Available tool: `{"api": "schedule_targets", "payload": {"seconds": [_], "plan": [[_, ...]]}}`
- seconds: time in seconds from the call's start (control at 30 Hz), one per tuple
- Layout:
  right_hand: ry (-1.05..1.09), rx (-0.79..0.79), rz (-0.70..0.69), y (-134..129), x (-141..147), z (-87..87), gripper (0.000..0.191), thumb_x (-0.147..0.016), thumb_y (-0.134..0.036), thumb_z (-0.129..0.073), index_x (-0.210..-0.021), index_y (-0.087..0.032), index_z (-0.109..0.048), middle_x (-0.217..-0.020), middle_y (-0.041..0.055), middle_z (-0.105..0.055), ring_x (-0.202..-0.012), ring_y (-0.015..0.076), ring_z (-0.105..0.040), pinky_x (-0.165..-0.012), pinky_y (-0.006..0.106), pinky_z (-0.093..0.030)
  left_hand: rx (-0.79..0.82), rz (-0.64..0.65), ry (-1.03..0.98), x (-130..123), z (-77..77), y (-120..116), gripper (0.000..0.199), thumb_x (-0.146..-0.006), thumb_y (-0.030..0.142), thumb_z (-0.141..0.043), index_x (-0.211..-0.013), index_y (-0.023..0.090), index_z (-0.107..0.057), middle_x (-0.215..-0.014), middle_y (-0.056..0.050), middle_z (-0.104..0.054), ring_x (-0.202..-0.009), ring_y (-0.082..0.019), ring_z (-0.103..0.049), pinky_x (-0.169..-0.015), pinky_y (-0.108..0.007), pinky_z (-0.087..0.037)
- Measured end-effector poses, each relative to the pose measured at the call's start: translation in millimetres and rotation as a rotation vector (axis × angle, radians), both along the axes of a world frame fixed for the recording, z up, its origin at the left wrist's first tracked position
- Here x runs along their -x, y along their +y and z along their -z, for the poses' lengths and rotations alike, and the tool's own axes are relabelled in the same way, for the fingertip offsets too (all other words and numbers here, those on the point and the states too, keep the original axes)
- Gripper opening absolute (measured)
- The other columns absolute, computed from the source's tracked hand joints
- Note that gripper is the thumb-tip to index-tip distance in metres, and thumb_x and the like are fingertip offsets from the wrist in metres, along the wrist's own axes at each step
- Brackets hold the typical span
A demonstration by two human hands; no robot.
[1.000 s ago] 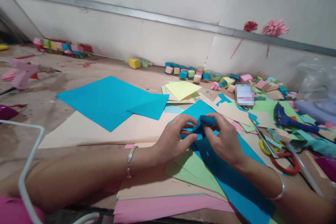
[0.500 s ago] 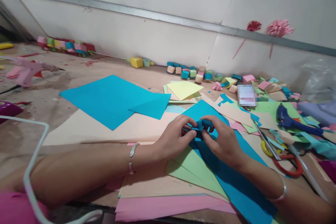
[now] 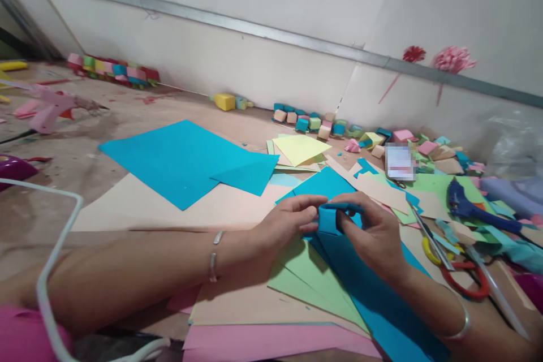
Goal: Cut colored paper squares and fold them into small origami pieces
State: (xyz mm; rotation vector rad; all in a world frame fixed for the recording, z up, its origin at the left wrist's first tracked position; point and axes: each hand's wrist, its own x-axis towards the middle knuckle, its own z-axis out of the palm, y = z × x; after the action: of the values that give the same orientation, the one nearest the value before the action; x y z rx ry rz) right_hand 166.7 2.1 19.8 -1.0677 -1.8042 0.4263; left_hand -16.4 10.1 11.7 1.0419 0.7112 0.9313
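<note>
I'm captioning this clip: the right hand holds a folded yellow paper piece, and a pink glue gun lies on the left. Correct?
The colour is wrong: the head view shows the folded paper piece is blue. The right hand does hold it, and the pink glue gun lies on the left.

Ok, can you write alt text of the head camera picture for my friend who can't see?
A person's right hand grips a small folded blue paper piece, with the left hand at its side, above coloured paper sheets on a table. A pink glue gun lies left, scissors and a blue glue gun right, paper cubes behind.
</note>
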Motion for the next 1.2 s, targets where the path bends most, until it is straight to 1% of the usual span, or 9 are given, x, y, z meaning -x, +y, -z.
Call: {"api": "schedule_targets", "payload": {"seconds": [0.13,0.23,0.3,0.43,0.57,0.73,0.9,1.1,1.2], "plan": [[0.056,-0.040,-0.051,0,0,-0.2,0.025,-0.077,-0.007,-0.058,-0.091,-0.025,-0.068,-0.089,0.0024,-0.069,-0.086,0.0202,-0.063,-0.075,0.036,-0.052,0.143,0.201,-0.128,-2,-5.6,-2,0.031,-0.083,0.031,-0.071,-0.110,0.014,-0.072,-0.097,-0.011,-0.068,-0.092,-0.021,-0.063,-0.091,-0.037,-0.051],[0.014,-0.034,-0.082,0,-2,-1.4,0.031,-0.071,-0.004,-0.058,-0.089,-0.026,-0.071,-0.088,0.0019,-0.068,-0.086,0.0200,-0.063,-0.075,0.035,-0.052,0.164,0.166,-0.128,-3,-6.6,-3,0.030,-0.078,0.033,-0.076,-0.101,0.014,-0.075,-0.088,-0.008,-0.068,-0.078,-0.016,-0.061,-0.083,-0.032,-0.052],[0.001,-0.026,-0.119,-1,-3,-2.7,0.030,-0.074,-0.005,-0.059,-0.088,-0.027,-0.074,-0.087,0.0023,-0.067,-0.082,0.0188,-0.062,-0.071,0.033,-0.053,0.174,0.151,-0.134,-3,-6.4,-5,0.030,-0.077,0.037,-0.076,-0.096,0.013,-0.076,-0.085,-0.008,-0.068,-0.073,-0.015,-0.060,-0.079,-0.030,-0.051],[0.024,-0.028,-0.139,-3,-4,-4.9,0.018,-0.081,-0.014,-0.064,-0.083,-0.027,-0.077,-0.082,0.0028,-0.062,-0.076,0.0171,-0.062,-0.065,0.031,-0.053,0.198,0.180,-0.136,0,-2.9,-6,0.038,-0.078,0.038,-0.077,-0.107,0.013,-0.073,-0.095,-0.011,-0.070,-0.081,-0.017,-0.063,-0.083,-0.032,-0.050],[-0.006,-0.052,-0.115,-4,-4,-4.6,0.019,-0.082,-0.015,-0.065,-0.086,-0.028,-0.077,-0.078,0.0017,-0.056,-0.071,0.0159,-0.059,-0.060,0.029,-0.052,0.207,0.219,-0.184,2,2.4,-3,0.045,-0.078,0.031,-0.078,-0.118,0.013,-0.067,-0.106,-0.013,-0.070,-0.092,-0.020,-0.065,-0.090,-0.036,-0.049],[-0.165,-0.160,-0.078,-4,-5,-3.4,0.032,-0.083,-0.009,-0.061,-0.105,-0.028,-0.073,-0.089,0.0038,-0.061,-0.084,0.0186,-0.059,-0.070,0.034,-0.051,0.230,0.102,-0.209,1,0.2,-3,0.029,-0.077,0.025,-0.079,-0.102,0.015,-0.068,-0.097,-0.007,-0.068,-0.084,-0.015,-0.064,-0.081,-0.029,-0.051],[-0.123,-0.172,-0.040,-4,-6,-2.2,0.019,-0.084,-0.009,-0.062,-0.091,-0.024,-0.070,-0.089,0.0037,-0.062,-0.086,0.0186,-0.059,-0.071,0.033,-0.050,0.243,0.026,-0.207,0,-2.2,-3,0.028,-0.072,0.028,-0.083,-0.090,0.015,-0.065,-0.075,0.000,-0.063,-0.067,-0.011,-0.063,-0.071,-0.027,-0.053],[-0.077,-0.132,-0.058,-5,-5,-1.3,0.019,-0.084,-0.011,-0.066,-0.092,-0.026,-0.074,-0.086,0.0020,-0.058,-0.079,0.0154,-0.059,-0.066,0.029,-0.050,0.293,-0.025,-0.207,-1,3.0,2,0.030,-0.065,0.025,-0.087,-0.083,0.014,-0.067,-0.070,0.000,-0.065,-0.060,-0.011,-0.064,-0.061,-0.024,-0.051],[-0.067,-0.129,-0.023,-5,-4,-0.1,0.021,-0.083,-0.009,-0.066,-0.091,-0.027,-0.074,-0.085,0.0018,-0.058,-0.080,0.0157,-0.059,-0.067,0.029,-0.049,0.288,-0.021,-0.199,-1,3.5,3,0.031,-0.064,0.026,-0.088,-0.084,0.013,-0.069,-0.076,-0.004,-0.068,-0.064,-0.014,-0.066,-0.067,-0.029,-0.054]]}}
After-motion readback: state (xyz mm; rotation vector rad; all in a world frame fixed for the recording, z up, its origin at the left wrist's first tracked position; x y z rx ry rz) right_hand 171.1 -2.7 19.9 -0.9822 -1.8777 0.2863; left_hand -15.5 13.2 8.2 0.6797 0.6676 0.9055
